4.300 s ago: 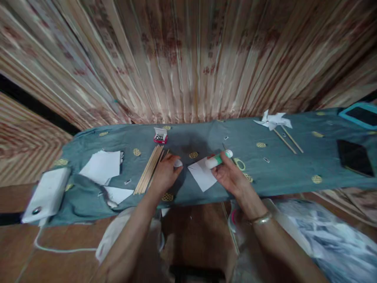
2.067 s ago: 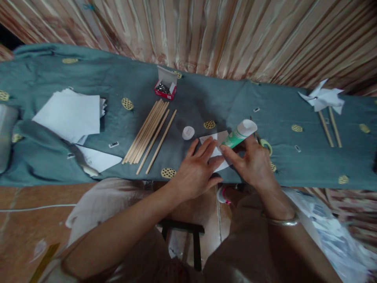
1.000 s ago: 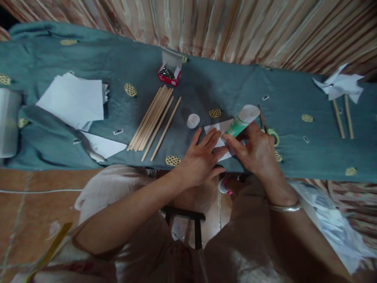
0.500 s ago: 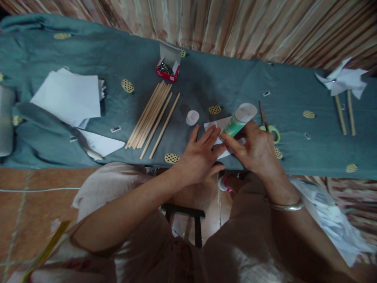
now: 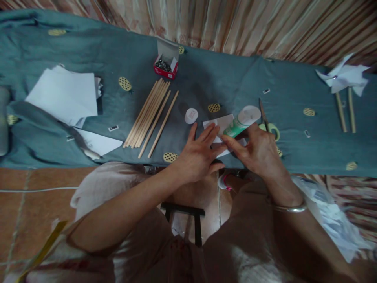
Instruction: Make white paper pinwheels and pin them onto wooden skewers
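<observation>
My right hand (image 5: 257, 149) is wrapped round a white and green glue stick (image 5: 240, 122), tilted with its lower end at a small piece of white paper (image 5: 222, 120). Fingers spread, my left hand (image 5: 200, 151) presses on the left part of that paper and pins it to the cloth. Parts of the paper are hidden beneath both hands. A round white cap (image 5: 191, 116) lies just beyond my left fingertips. Close to the right hand's far side are scissors (image 5: 269, 126) with light green handles.
Several wooden sticks (image 5: 150, 118) lie left of the cap, below an open red box (image 5: 165, 68) of small metal pieces. A stack of white paper (image 5: 63, 94) is at the left. White paper pinwheels (image 5: 344, 76) on sticks lie at the far right.
The glue stick has shifted slightly to the right and tilts a little more. My left hand stays on the paper. The whole view has moved slightly.
</observation>
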The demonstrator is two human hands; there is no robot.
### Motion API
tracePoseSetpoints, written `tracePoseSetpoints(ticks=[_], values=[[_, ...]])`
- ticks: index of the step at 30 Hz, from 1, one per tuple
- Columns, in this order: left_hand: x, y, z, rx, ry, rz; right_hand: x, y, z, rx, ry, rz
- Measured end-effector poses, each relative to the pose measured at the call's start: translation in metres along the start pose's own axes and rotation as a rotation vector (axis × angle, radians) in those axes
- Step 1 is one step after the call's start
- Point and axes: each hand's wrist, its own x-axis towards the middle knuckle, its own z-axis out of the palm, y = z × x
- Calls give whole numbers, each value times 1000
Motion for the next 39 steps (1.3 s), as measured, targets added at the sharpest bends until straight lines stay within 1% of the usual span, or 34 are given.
tracePoseSetpoints(ticks=[4,9,16,24,31,39], values=[[0,0,-1,-4,-8,-6,-2,1,0,-6,2,-3],[0,-1,1,-13,9,6,-4,2,-2,-13,5,3],[0,-1,2,-12,28,7,-7,7,-5,48,-12,-18],[-1,-1,4,-2,37,17,-6,7,-6,67,-33,12],[0,-1,2,-2,7,7,-7,10,-6,35,-42,14],[-1,-2,3,-2,18,10,-5,10,-8,47,-28,3]])
